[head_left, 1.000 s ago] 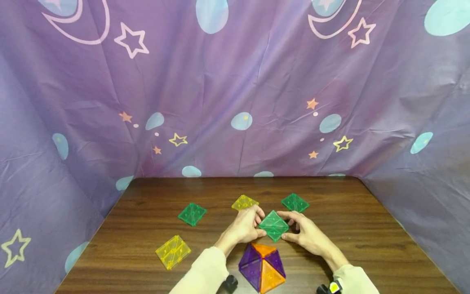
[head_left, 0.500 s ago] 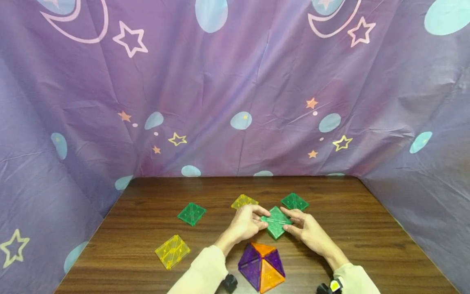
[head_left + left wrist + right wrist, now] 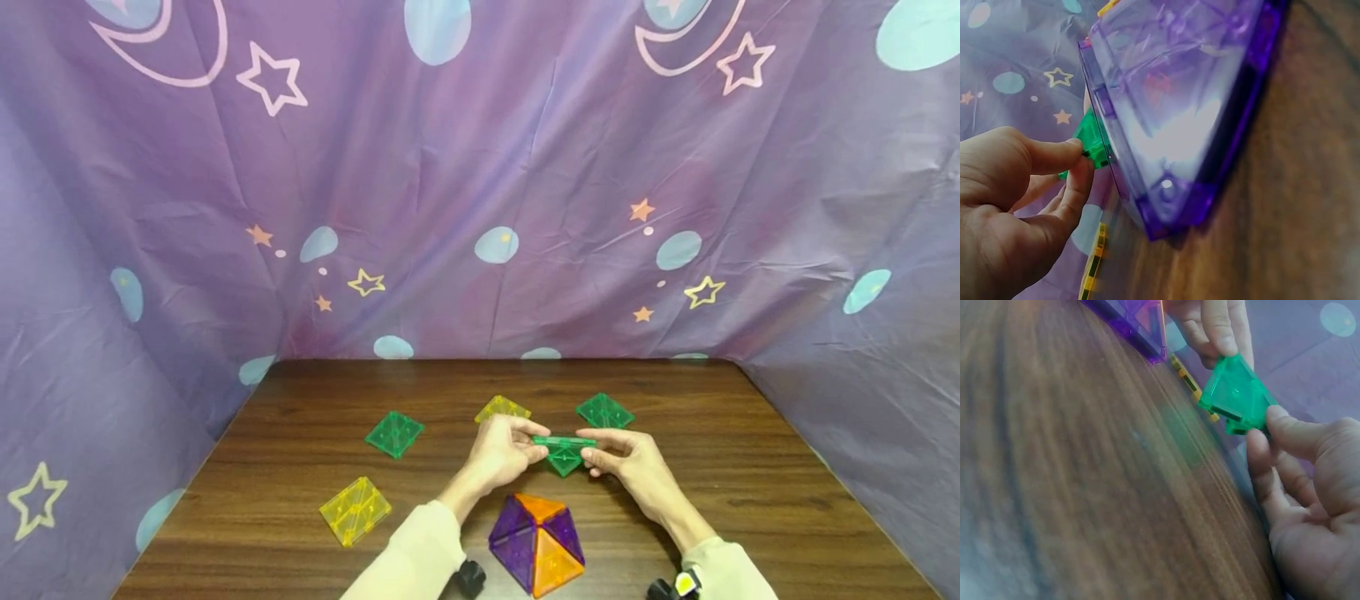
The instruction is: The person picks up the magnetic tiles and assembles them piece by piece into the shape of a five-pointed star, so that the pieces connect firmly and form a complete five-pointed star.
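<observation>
Both hands hold a pair of green triangular magnetic tiles (image 3: 565, 460) above the table, folded along their shared edge with one point hanging down. My left hand (image 3: 497, 454) pinches the left corner between thumb and fingers. On the right corner, my right hand (image 3: 633, 471) pinches likewise. The right wrist view shows the green tiles (image 3: 1238, 394) bent at an angle between both hands. A pyramid-like build of purple and orange triangular tiles (image 3: 536, 542) stands just in front of the hands. In the left wrist view its purple side (image 3: 1172, 112) partly covers the green tiles (image 3: 1092, 137).
Flat diamonds of paired tiles lie on the brown wooden table (image 3: 262, 467): a green one (image 3: 394, 434) and a yellow one (image 3: 356, 511) at left, another yellow one (image 3: 501, 407) behind the left hand, another green one (image 3: 604, 411) behind the right. A purple cloth (image 3: 480, 167) hangs around.
The green pair, flat a second ago, has been raised and folded along its seam. Both hands have closed in on its side corners. The purple and orange build stays put.
</observation>
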`<state>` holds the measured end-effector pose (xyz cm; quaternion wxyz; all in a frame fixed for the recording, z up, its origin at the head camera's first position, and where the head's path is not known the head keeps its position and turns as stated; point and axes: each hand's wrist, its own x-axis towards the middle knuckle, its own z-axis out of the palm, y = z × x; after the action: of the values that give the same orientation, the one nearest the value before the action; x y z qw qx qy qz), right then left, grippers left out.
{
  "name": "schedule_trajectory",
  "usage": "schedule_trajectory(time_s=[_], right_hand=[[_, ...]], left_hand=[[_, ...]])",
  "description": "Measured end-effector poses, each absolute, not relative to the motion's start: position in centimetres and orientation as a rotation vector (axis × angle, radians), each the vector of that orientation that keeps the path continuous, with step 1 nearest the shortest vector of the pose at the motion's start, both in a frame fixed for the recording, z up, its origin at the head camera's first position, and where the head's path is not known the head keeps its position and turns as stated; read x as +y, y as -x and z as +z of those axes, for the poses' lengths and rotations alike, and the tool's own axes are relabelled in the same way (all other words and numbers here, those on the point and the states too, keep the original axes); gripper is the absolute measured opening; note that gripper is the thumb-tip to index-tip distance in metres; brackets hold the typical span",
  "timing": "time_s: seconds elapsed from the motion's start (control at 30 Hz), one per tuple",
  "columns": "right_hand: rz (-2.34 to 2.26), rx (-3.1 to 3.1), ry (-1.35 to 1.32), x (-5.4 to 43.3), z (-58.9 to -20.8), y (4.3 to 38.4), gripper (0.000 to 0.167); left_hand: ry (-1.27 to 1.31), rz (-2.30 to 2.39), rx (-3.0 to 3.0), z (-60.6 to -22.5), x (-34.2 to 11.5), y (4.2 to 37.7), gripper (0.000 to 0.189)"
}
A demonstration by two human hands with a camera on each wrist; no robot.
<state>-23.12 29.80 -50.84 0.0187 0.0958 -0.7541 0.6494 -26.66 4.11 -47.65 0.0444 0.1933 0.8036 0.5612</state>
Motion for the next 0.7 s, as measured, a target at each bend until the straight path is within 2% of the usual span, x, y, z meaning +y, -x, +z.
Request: schedule_trajectory(time_s=[0.2,0.4,0.7], right_hand=[[2.061,-2.315,-0.27,29.9,-51.0,23.3,0.041],[2.137,-2.247,-0.351,30.2,-51.1,23.3,0.043],[2.095,-2.276,-0.376,30.0,-51.2,23.2,0.039]], left_hand=[[-0.594,1.719,2.471,-47.7,3.6,26.2,0.02],[-0.599,1.879,2.345,-47.4,3.1,25.8,0.015],[-0.377,2.148,2.028,-47.8,3.1,25.4,0.014]])
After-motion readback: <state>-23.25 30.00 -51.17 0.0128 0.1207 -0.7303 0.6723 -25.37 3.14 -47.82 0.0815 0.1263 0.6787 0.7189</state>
